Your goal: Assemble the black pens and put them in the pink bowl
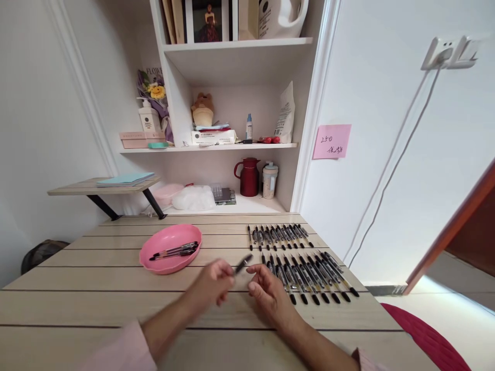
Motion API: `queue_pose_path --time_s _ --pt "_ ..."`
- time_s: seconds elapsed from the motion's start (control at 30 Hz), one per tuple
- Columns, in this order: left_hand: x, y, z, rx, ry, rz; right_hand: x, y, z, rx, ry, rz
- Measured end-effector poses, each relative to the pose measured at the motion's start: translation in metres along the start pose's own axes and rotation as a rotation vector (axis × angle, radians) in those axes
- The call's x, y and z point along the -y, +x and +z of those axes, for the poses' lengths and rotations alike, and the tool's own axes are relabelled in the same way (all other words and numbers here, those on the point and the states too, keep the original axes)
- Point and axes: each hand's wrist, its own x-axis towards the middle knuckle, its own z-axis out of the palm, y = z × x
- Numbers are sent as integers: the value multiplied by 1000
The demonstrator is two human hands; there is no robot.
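My left hand is closed on a black-capped pen, which points up and to the right; the hand is a little blurred. Just right of the pen's tip, my right hand is open, its thumb and fingers curved apart with nothing visible between them. Two rows of clear pens with black caps lie on the table: a far row and a near row beside my right hand. At the left, a pink bowl holds several more pens.
The slatted wooden table meets a white shelf unit at the back. On it stand a red jug and a pale tumbler. A small raised stand with blue papers is at the left. A cable hangs along the right wall.
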Motion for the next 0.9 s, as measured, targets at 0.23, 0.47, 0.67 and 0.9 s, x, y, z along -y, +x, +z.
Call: queue_pose_path --time_s 0.23,0.47,0.67,0.9 --pt "4 -24 72 69 -452 35 0 3 0 -160 199 50" --pt "-1 -11 43 569 -645 -116 5 4 -2 -74 309 124" --pt "0 -8 37 699 -713 -168 8 4 -1 -51 370 128" --pt "3 -8 55 207 -568 -66 -6 8 -1 -170 256 115"
